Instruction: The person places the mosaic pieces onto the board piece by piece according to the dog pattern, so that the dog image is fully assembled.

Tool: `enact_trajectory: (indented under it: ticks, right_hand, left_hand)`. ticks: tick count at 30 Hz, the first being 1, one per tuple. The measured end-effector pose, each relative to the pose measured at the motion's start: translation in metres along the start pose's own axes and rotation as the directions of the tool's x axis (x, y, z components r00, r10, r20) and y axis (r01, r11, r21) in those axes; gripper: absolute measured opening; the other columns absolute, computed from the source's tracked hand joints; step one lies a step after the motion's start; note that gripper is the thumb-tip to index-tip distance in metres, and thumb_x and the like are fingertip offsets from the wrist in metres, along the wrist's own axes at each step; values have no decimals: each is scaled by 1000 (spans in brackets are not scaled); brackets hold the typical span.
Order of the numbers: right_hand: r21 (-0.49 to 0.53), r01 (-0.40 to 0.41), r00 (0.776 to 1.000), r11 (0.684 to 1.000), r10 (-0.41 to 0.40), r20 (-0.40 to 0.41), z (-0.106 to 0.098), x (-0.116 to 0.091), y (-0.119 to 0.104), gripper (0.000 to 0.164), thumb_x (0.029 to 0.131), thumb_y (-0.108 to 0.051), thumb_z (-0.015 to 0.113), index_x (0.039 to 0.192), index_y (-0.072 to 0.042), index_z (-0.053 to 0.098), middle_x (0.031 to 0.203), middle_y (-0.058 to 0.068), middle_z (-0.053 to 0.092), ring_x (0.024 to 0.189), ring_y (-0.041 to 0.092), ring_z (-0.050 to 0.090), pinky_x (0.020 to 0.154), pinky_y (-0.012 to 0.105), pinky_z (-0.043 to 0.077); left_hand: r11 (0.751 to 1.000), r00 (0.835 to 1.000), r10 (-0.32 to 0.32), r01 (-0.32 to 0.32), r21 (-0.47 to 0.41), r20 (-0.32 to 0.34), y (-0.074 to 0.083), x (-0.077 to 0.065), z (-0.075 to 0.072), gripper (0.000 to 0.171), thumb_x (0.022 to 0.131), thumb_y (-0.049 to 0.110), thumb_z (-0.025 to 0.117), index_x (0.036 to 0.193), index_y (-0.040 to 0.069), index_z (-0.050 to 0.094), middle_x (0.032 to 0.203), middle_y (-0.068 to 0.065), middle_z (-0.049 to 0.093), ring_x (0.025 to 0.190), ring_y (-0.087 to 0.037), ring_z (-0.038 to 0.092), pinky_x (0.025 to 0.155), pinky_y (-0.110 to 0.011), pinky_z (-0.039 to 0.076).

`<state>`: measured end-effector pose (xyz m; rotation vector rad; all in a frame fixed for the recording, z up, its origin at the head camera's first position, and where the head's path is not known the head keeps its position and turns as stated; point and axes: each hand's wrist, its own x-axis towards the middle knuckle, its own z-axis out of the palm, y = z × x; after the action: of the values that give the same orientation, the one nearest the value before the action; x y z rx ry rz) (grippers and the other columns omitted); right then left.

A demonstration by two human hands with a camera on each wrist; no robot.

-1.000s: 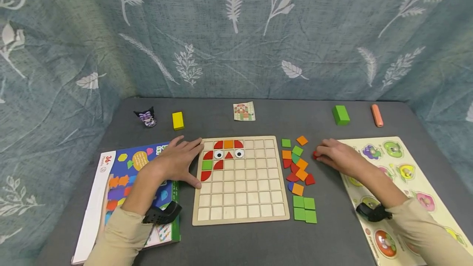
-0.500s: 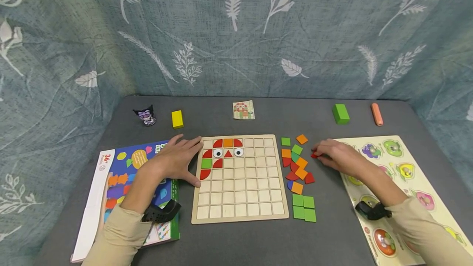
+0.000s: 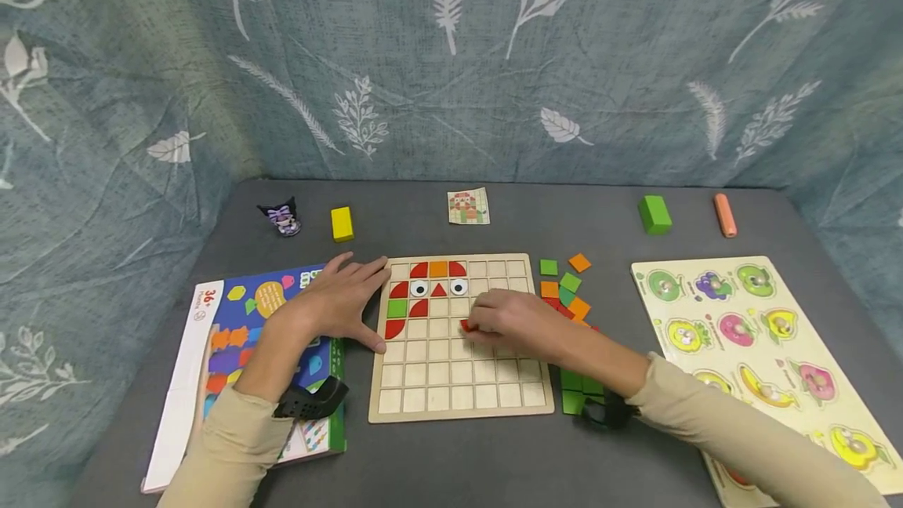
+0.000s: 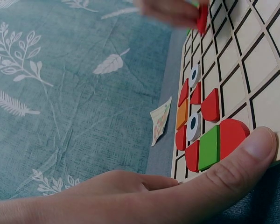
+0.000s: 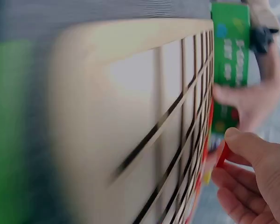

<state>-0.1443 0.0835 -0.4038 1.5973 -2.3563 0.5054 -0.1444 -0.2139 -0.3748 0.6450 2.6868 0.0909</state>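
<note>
A wooden grid board (image 3: 462,398) lies in front of me, with red, orange and green tiles and two eye tiles in its upper left cells. My left hand (image 3: 339,302) rests at the board's left edge, thumb and fingers spread. In the left wrist view that thumb lies beside a red quarter-round tile (image 4: 233,137) and a green square tile (image 4: 209,147). Over the middle of the board, my right hand (image 3: 518,321) pinches a small red tile (image 5: 222,155) between thumb and fingers. Its outline is mostly hidden by the fingers.
Loose tiles, including an orange square (image 3: 580,263), lie right of the board, partly under my right forearm. A toy box (image 3: 243,359) stands left, a fruit puzzle board (image 3: 712,308) right. Behind are a pattern card (image 3: 469,206), yellow block (image 3: 342,224), green block (image 3: 654,215) and figurine (image 3: 284,218).
My right hand has moved left from beside the loose tiles to over the board, carrying the red tile. My left hand has stayed at the board's edge.
</note>
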Motion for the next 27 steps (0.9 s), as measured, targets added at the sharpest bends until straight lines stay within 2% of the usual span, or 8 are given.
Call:
enact_trajectory:
  ticks: [4,8,14,20,23,27]
  right_hand:
    - [-14,23,998,1000,-22,66,15,39,-18,11,84,-23,76,80,-15,70,77,-6,65,70,6,59,65,15,52]
    - [-34,26,992,999,-21,127,25,58,-27,7,88,-23,72,87,-16,73,83,-6,68,75,7,63,69,18,54]
    - [-154,58,987,986,-33,160,32,61,-31,9,90,-25,69,90,-17,74,86,-6,71,80,8,66,74,20,56]
    - [-190,38,991,981,-14,131,34,59,-32,8,89,-24,70,90,-17,74,84,-5,68,76,8,62,70,20,56]
    - [-205,17,993,979,8,121,34,59,-33,8,90,-22,69,89,-16,75,87,-3,67,79,10,63,79,23,57]
    - [-214,-19,989,977,49,140,35,58,-34,9,90,-22,69,91,-16,75,92,-1,66,82,11,63,82,24,57]
  left_hand:
    - [1000,1000,-5,5,2,4,0,1,0,113,67,64,77,151,2,32,160,-18,26,144,-38,32,122,-58,8]
    - [1000,1000,-4,4,13,-1,0,0,2,113,67,65,77,150,2,33,159,-18,27,144,-37,33,122,-57,9]
    - [1000,1000,-6,6,20,-6,2,1,0,114,67,66,76,150,2,33,159,-19,28,144,-37,34,122,-58,9]
    - [1000,1000,-10,10,17,-4,1,0,-1,113,67,65,77,150,2,33,159,-19,28,144,-37,34,122,-58,9]
    - [1000,1000,-5,5,18,-7,1,0,0,112,67,65,77,149,1,34,158,-19,29,143,-37,34,122,-58,10]
    - [1000,1000,-6,6,12,-5,1,-1,0,112,67,64,77,150,1,34,159,-19,28,143,-37,34,122,-58,9]
